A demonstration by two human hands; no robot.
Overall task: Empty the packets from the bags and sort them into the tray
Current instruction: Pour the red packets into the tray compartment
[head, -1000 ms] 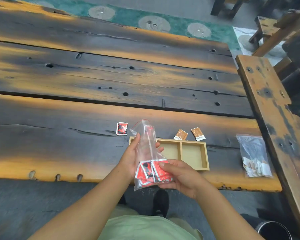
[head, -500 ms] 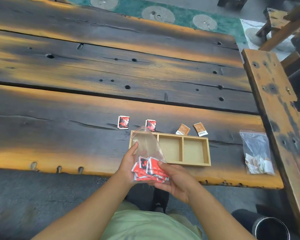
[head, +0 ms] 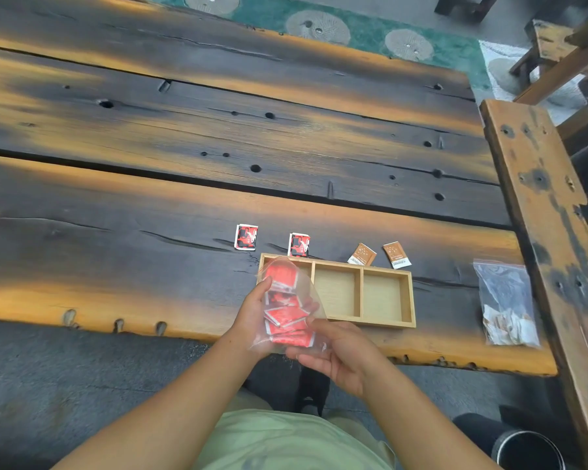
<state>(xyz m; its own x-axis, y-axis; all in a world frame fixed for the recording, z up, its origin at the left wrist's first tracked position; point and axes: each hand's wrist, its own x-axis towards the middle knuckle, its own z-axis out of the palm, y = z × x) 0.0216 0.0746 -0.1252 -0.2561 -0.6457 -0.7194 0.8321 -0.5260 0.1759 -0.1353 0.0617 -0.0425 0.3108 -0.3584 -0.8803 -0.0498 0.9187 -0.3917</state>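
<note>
Bag (head: 287,308) of red packets (head: 286,317) between both hands' fingers (head: 314,359).

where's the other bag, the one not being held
In the head view it lies flat on the table at far right: the second bag, right of the wooden tray, beside the raised plank.

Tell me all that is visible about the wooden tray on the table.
The wooden tray is a shallow rectangle of light wood with three compartments in a row. The middle and right ones are empty; the left is mostly hidden behind the clear bag held in both hands. It lies flat near the table's front edge, below two red and two brown packets.
</note>
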